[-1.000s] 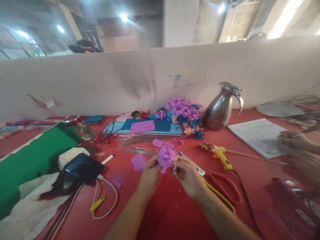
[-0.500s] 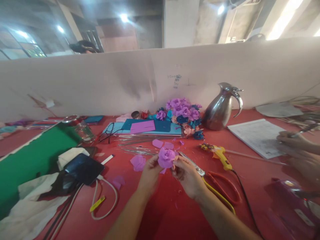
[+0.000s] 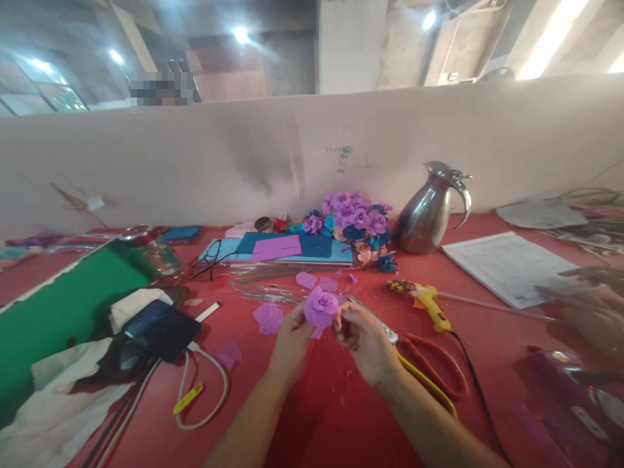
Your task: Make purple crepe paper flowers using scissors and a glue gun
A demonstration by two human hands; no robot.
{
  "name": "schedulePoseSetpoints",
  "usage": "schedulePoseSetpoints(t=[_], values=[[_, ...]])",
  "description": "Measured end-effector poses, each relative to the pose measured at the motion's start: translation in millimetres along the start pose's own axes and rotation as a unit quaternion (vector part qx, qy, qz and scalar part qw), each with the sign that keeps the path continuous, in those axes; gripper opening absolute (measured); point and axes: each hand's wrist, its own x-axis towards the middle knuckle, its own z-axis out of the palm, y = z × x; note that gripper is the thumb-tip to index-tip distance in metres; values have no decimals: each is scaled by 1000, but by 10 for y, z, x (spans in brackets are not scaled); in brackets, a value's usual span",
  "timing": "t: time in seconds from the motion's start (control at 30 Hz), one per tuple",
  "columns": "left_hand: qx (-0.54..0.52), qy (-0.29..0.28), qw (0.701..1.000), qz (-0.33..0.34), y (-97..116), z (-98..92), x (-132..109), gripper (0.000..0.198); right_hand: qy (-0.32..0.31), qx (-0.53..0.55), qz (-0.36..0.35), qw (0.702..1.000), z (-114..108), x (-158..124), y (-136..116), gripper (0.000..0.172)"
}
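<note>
Between my two hands a purple paper flower (image 3: 322, 306) is held up over the red table (image 3: 336, 416). My left hand (image 3: 293, 331) grips it from the left, fingers partly hidden behind the petals. On the other side, my right hand (image 3: 363, 335) pinches the flower's right edge between thumb and fingers. Loose purple petals (image 3: 268, 318) lie left of my left hand, and cut purple pieces (image 3: 307, 280) lie just beyond the flower. Scissors (image 3: 433, 370) with red and yellow handles rest beside my right hand, their blades partly hidden by it.
A yellow glue gun (image 3: 429, 305) lies to the right, its cord running forward. Behind stand a pile of finished paper flowers (image 3: 358, 218) and a steel jug (image 3: 424, 211). At left are a phone (image 3: 166, 328) and a glass jar (image 3: 156, 253). A co-worker's blurred hands (image 3: 585, 305) are at right.
My hands still hold the flower, which has tilted slightly, showing more of its lower petal. At right, the co-worker's hand has moved off the paper's lower part and to the right.
</note>
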Motion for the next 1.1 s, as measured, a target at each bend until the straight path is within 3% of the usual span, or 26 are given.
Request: schedulePoseSetpoints(t=[0.33,0.53,0.73,1.1], values=[[37,-21,999,-16,118,5,-27,26,57,-28,-65,996,-36,20,4,21],[50,-74,996,-22,167,6,-13,18,55,4,-40,998,4,17,-50,22],[0,-44,999,-10,196,34,-16,23,33,7,-22,999,12,1,-108,25],[16,-18,1000,-14,175,-13,-1,21,32,30,-11,999,-31,49,-80,22]])
